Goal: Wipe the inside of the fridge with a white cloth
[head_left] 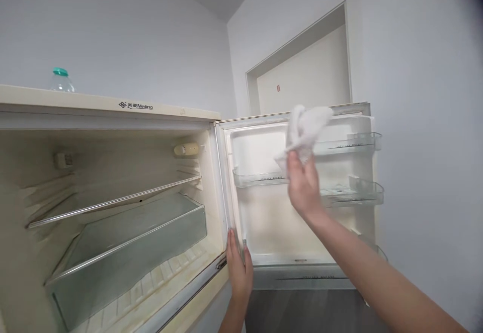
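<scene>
A white fridge stands with its door [271,222] swung wide to the right. My right hand [304,187] is closed on a crumpled white cloth [307,124], raised in front of the door's upper part and slightly blurred. Whether the cloth touches the door I cannot tell. Down at the hinge side, my left hand [238,270] rests with outstretched fingers against the door's inner edge, thumb apart, holding nothing. Clear door racks [260,179] run across the inside of the door, partly hidden behind my right hand and forearm.
Inside the fridge are a glass shelf [116,205], a clear drawer [132,245] below it and a yellowish lamp cover [186,149]. On top stands a clear bottle with a green cap [60,72]. A wall [426,121] rises beyond the door, with a recess [305,66] above it.
</scene>
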Demonstrator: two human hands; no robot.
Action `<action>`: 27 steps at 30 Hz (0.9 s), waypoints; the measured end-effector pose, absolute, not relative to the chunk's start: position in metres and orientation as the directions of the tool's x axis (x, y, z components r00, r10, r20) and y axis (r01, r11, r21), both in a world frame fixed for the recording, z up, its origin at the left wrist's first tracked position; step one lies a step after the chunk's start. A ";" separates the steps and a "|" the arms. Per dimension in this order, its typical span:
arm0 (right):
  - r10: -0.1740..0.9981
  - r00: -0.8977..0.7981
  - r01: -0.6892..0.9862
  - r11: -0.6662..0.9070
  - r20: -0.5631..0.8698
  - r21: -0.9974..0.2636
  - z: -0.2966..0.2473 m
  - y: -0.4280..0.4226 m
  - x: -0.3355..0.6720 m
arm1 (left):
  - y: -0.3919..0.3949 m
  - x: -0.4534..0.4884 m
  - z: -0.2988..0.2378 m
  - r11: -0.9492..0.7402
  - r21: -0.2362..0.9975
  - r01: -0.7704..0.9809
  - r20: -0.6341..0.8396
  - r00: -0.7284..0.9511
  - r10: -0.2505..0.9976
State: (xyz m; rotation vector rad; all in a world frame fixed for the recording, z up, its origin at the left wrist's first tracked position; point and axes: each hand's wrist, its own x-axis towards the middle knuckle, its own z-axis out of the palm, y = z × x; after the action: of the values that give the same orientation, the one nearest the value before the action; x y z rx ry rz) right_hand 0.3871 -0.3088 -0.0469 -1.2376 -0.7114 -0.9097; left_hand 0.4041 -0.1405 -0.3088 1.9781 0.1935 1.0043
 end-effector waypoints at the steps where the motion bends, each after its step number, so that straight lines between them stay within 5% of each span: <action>1: -0.166 0.395 0.917 0.009 0.903 -0.400 -0.038 -0.296 0.396 | -0.143 0.402 -0.312 -0.573 0.785 -0.234 0.558 0.668 0.492; 5: -0.058 0.285 0.952 -0.098 0.957 -0.290 -0.009 -0.255 0.429 | -0.157 0.395 -0.328 -0.411 0.884 -0.223 0.435 0.712 0.551; 10: 0.059 0.427 0.900 -0.120 0.902 -0.418 0.013 -0.220 0.459 | -0.169 0.394 -0.338 -0.113 0.990 -0.089 0.139 0.792 0.594; 21: 0.237 0.375 0.903 -0.310 0.896 -0.296 0.017 -0.187 0.456 | -0.171 0.397 -0.345 -0.009 0.995 0.096 -0.070 0.778 0.624; 27: 0.268 0.558 0.822 -0.309 0.785 -0.479 0.011 -0.200 0.460 | -0.168 0.403 -0.361 -0.109 0.992 0.065 0.017 0.784 0.620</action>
State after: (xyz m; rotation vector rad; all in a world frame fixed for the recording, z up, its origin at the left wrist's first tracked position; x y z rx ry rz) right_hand 0.4601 -0.1996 0.0111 -1.8480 -0.8913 -0.7352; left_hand 0.4032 -0.1683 -0.3608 1.6322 0.5539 0.5125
